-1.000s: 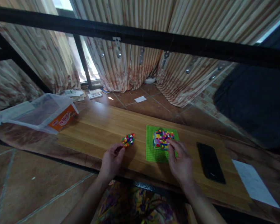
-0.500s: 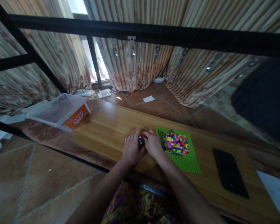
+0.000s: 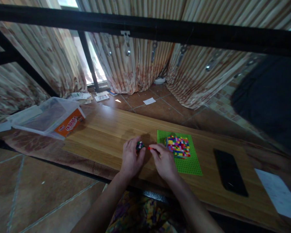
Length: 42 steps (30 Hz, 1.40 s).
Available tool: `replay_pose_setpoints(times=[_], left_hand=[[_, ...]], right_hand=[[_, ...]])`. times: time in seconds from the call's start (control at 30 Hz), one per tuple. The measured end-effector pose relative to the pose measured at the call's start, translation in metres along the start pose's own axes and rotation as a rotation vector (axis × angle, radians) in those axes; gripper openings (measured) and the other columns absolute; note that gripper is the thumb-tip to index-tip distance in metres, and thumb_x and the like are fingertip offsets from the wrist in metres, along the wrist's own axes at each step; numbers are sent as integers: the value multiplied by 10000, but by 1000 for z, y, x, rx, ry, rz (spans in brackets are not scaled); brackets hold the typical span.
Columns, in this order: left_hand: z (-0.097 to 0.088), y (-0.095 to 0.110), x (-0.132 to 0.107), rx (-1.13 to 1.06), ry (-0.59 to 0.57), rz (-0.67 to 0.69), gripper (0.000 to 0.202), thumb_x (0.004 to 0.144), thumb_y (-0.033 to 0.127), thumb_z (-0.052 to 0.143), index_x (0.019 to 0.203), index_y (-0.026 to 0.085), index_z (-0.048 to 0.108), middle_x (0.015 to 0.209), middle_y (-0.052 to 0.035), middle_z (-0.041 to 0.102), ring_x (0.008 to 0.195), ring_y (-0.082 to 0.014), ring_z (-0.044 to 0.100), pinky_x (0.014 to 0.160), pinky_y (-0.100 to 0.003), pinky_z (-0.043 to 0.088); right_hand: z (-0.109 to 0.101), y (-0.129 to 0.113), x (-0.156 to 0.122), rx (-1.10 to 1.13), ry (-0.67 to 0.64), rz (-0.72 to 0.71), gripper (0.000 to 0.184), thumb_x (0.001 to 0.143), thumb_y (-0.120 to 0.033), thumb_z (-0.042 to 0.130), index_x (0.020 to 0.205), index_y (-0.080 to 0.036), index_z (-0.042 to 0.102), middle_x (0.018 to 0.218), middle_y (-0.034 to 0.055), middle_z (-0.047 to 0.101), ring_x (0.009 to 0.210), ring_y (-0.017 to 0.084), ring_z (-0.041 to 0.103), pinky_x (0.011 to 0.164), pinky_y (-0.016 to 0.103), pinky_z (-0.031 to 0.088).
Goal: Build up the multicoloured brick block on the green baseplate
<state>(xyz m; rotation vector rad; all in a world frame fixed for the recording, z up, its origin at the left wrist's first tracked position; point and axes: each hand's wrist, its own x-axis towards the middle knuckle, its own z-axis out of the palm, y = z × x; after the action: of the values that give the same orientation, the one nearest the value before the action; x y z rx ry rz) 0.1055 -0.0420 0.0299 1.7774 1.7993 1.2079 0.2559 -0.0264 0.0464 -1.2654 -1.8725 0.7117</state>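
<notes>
My left hand (image 3: 131,157) is curled around a small clump of toy bricks (image 3: 140,145), dark with green and pale pieces showing. Between the thumb and forefinger of my right hand (image 3: 165,161) is a small red toy brick (image 3: 149,148), a short gap away from the clump. Right beside that hand lies a green baseplate (image 3: 196,165). A block of many-coloured bricks (image 3: 179,146) is built up on it, partly behind my right fingers.
A wooden board (image 3: 106,129) carries the baseplate and a black phone (image 3: 230,171). At its left end stands a clear plastic box (image 3: 36,121) with an orange label. White paper (image 3: 278,192) lies at the right. A black metal bar (image 3: 145,27) crosses above.
My hands have drawn apart, the right one now pinching the red brick away from the clump in the left. The whole view has shifted, so the scene sits further left.
</notes>
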Motion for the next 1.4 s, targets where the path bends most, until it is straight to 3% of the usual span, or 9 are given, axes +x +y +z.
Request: replay_pose_setpoints(times=[0.1, 0.23, 0.43, 0.63, 0.77, 0.93, 1.0, 1.17, 1.4], left_hand=[[-7, 24, -12, -271, -123, -181, 282, 875, 394, 541, 1045, 188, 633, 950, -57, 677, 882, -192, 608, 824, -310, 462], [-6, 47, -26, -705, -325, -438, 338, 796, 507, 611, 721, 177, 611, 655, 13, 565, 628, -118, 499, 609, -235, 393], [3, 62, -45, -971, -495, -758, 419, 698, 562, 696, 698, 157, 589, 559, 51, 462, 507, -67, 365, 507, -219, 272], [7, 69, -53, -1013, -520, -801, 415, 668, 527, 742, 667, 146, 578, 528, 68, 401, 495, -47, 297, 501, -218, 216], [7, 66, -53, -1094, -624, -821, 390, 675, 492, 748, 647, 140, 583, 528, 55, 407, 489, -50, 315, 490, -224, 211], [7, 60, -53, -1123, -698, -836, 380, 683, 470, 747, 623, 146, 556, 529, 52, 411, 477, -48, 320, 480, -223, 205], [8, 58, -53, -1090, -680, -820, 384, 695, 472, 741, 620, 147, 549, 535, 50, 423, 485, -49, 336, 486, -217, 225], [10, 51, -53, -1001, -569, -869, 382, 666, 476, 766, 663, 147, 572, 559, 51, 461, 502, -48, 372, 501, -202, 268], [7, 45, -53, -955, -519, -889, 392, 648, 491, 770, 676, 144, 590, 579, 40, 509, 504, -47, 405, 505, -197, 290]], right_hand=[[-13, -12, -19, 91, 0, 2, 213, 934, -228, 489, 1003, -240, 689, 939, 44, 680, 877, 172, 642, 785, 287, 503], [-26, -19, -42, 169, -23, 42, 200, 933, -255, 514, 993, -265, 705, 920, 31, 687, 865, 168, 645, 782, 285, 509], [-38, -13, -67, 276, 29, 208, 122, 884, -293, 602, 916, -252, 712, 863, 14, 696, 825, 167, 646, 742, 276, 507], [-45, -9, -80, 364, 47, 359, 122, 840, -349, 658, 865, -249, 723, 846, 8, 703, 816, 169, 645, 745, 272, 507], [-50, -11, -83, 471, 19, 411, 125, 806, -352, 692, 795, -235, 732, 808, 8, 706, 778, 163, 641, 716, 263, 506], [-57, -4, -81, 574, -69, 457, 168, 791, -379, 702, 758, -219, 739, 665, -9, 674, 619, 135, 598, 590, 243, 480], [-65, 6, -75, 508, 6, 440, 170, 775, -389, 713, 790, -224, 750, 692, -1, 693, 633, 147, 615, 603, 261, 496], [-93, 32, -42, 107, 284, 236, 207, 836, -400, 642, 887, -235, 756, 955, 55, 731, 905, 212, 665, 840, 364, 516], [-98, 53, -2, -287, 211, 76, 272, 894, -398, 548, 853, -229, 756, 917, 51, 689, 845, 199, 647, 791, 344, 508]])
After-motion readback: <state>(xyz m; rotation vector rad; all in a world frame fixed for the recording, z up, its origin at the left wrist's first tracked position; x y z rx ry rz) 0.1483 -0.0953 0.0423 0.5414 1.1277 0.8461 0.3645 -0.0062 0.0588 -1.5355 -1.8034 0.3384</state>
